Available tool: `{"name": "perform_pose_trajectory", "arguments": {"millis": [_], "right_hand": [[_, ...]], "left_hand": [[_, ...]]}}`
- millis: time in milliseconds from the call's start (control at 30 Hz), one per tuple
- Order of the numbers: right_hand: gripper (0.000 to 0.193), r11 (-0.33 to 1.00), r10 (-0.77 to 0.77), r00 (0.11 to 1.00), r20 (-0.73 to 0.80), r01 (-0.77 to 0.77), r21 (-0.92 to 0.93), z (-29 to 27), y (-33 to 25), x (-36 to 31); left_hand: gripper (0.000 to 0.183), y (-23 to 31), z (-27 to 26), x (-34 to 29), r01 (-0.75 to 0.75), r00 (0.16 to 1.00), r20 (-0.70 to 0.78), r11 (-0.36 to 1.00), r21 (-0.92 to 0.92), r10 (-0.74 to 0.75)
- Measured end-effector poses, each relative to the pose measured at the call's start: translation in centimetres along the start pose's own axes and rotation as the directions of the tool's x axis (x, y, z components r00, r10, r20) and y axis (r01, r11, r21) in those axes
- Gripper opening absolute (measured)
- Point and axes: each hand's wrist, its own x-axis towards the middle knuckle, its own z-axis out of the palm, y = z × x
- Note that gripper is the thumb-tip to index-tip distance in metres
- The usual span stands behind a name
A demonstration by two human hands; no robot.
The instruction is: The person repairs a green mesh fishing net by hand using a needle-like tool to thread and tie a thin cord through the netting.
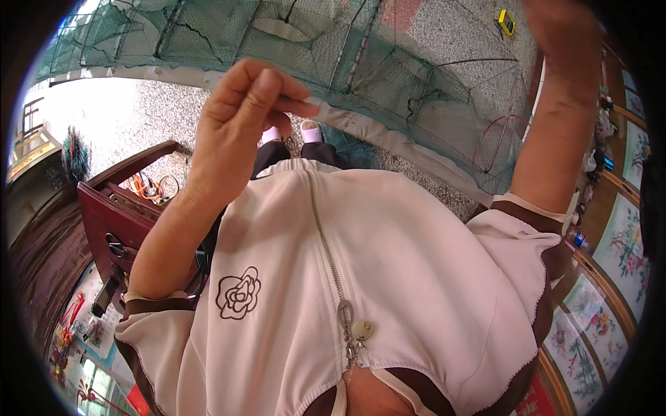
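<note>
My left hand [243, 100] is raised in front of the green net [291, 41], its thumb and fingers drawn together in a pinch. Whatever may be between those fingertips is too fine to make out. Stretched far forward on the right, my right hand [563, 28] is dark, blurred and partly cut off by the top rim, so its fingers cannot be read. The net is a long mesh with thin dark hoops and ribs, spreading across the top of the view. A pale band [354, 125] runs along its near edge.
A dark red wooden chair [114, 215] stands at my left, with coiled orange cords [146, 186] beside it. A small yellow object [506, 23] lies on the speckled floor beyond the net. Wood-framed panels with flower pictures [621, 243] line the right side. My pink shoes [311, 132] are near the net.
</note>
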Motion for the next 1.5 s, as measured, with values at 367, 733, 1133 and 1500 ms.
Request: {"name": "perform_pose_trajectory", "arguments": {"millis": [367,733,1133,1500], "right_hand": [[0.004,0.939,0.269,0.811,0.52,-0.1,-0.329,7.8,1.6,0.0],[0.009,0.987,0.134,0.825,0.549,-0.061,-0.149,9.0,3.3,-0.2],[0.014,0.964,0.248,0.809,0.533,-0.263,-0.049,12.4,2.2,-1.3],[0.014,0.951,0.103,0.971,0.215,-0.159,0.264,15.5,-1.2,-1.2]], "left_hand": [[0.024,-1.1,-0.4,-1.0,0.195,0.975,-0.077,0.968,-0.157,-0.209],[0.026,-1.7,-0.7,-1.5,0.232,0.969,-0.051,0.958,-0.165,-0.244],[0.02,-2.8,-1.9,-3.4,0.366,0.9,-0.072,0.836,-0.408,-0.429],[0.012,-1.8,0.0,-3.3,-0.004,0.989,-0.147,0.989,0.151,0.027]]}}
